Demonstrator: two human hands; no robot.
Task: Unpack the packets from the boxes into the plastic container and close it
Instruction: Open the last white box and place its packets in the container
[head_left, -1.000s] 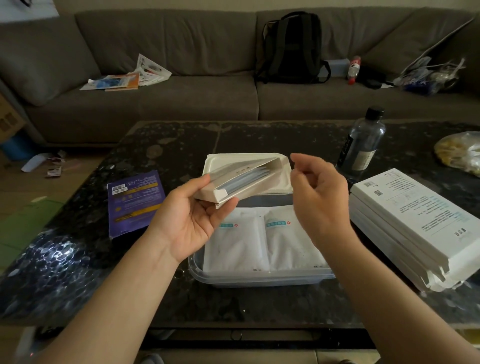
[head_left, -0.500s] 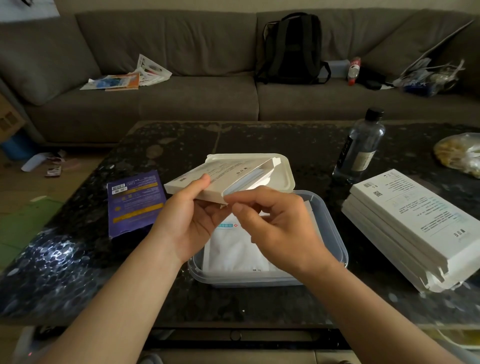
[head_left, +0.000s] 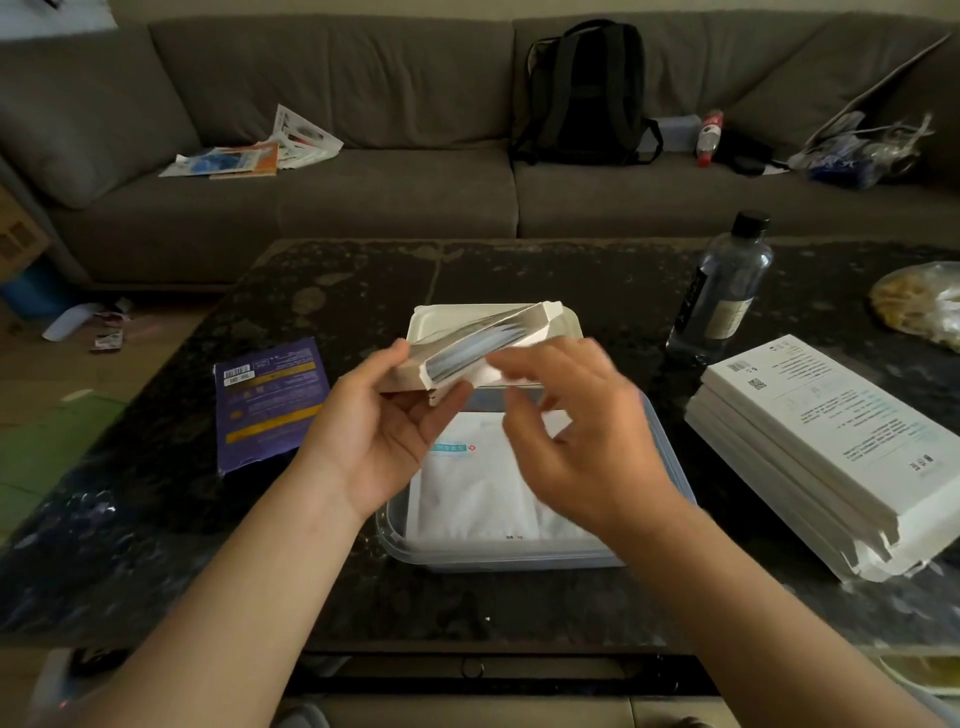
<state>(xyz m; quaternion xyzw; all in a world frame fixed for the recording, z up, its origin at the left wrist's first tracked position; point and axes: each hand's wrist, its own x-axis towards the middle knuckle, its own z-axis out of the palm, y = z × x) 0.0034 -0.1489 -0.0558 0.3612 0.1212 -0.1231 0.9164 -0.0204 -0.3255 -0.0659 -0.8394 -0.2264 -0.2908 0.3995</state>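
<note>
Above the container (head_left: 670, 467), the packets (head_left: 462, 354) in the box (head_left: 498, 325) are best pinched together and drawn straight out, with the box tilted toward the container. The box is gripped at its near end by the left hand (head_left: 384, 431). The right hand (head_left: 576, 441), blurred, loose-fingered and seemingly empty, lies just beside its open side.
</note>
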